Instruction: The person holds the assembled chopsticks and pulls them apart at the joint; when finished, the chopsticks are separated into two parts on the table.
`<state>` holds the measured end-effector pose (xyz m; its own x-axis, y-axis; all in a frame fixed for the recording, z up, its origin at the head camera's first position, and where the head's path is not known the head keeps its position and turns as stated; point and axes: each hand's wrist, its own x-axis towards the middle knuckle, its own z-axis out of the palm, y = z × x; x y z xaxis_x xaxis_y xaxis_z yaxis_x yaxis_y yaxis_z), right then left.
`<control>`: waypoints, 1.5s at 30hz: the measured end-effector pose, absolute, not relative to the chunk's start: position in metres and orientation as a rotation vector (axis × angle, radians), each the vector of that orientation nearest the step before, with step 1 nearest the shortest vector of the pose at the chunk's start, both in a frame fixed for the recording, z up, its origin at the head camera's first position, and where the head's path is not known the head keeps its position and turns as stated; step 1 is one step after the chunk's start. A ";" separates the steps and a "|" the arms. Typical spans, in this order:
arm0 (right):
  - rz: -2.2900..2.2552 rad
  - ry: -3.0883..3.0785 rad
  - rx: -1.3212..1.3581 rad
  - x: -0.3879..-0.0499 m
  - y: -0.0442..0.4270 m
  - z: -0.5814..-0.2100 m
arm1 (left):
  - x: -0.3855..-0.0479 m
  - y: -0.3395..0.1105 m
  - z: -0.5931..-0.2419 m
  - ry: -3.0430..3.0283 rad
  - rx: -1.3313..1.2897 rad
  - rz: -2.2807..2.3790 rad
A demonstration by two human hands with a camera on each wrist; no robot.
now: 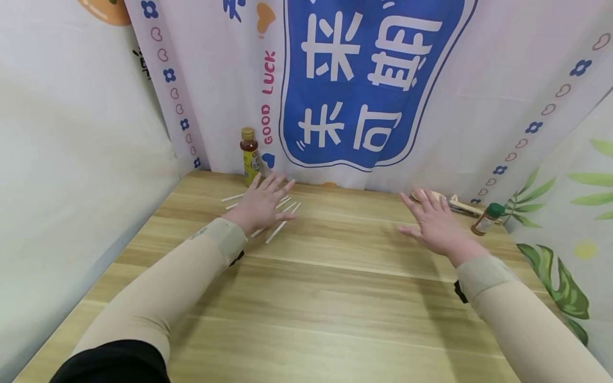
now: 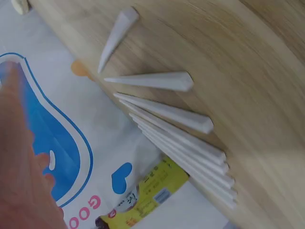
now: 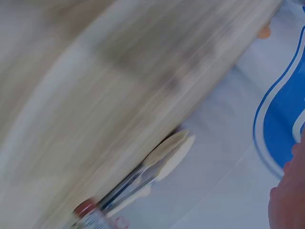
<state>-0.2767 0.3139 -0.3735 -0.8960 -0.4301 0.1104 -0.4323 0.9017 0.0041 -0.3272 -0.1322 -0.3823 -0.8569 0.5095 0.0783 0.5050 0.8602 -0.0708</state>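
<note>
My left hand [image 1: 261, 205] is spread, fingers straight, over several thin white sticks [image 2: 164, 114] on the wooden table. They fan out side by side and the hand partly covers them in the head view; whether it touches any cannot be told. Behind that hand stands an upright bottle [image 1: 250, 157] with a yellow label and gold cap. My right hand [image 1: 438, 226], also spread and holding nothing, is nearest to a pair of tongs [image 3: 164, 155] with beige tips and metal arms. Beside the tongs is a small spice jar [image 1: 485, 221] with a green cap.
The wooden table [image 1: 306, 319] reaches back to a white curtain [image 1: 230, 80] with a blue printed panel. Cloth walls close in the left and right sides, the right one [image 1: 570, 213] printed with green leaves. The tongs and jar lie near the back right corner.
</note>
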 end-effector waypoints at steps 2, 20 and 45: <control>0.058 -2.979 0.704 -0.284 0.297 -0.371 | -0.331 -0.133 -0.383 -2.922 -0.794 0.081; 0.081 -2.996 1.225 -0.309 0.104 -0.400 | -0.325 -0.104 -0.408 -3.208 -0.575 -0.084; 0.691 -2.808 1.071 -0.309 0.125 -0.429 | -0.314 -0.059 -0.393 -3.192 -0.843 -0.353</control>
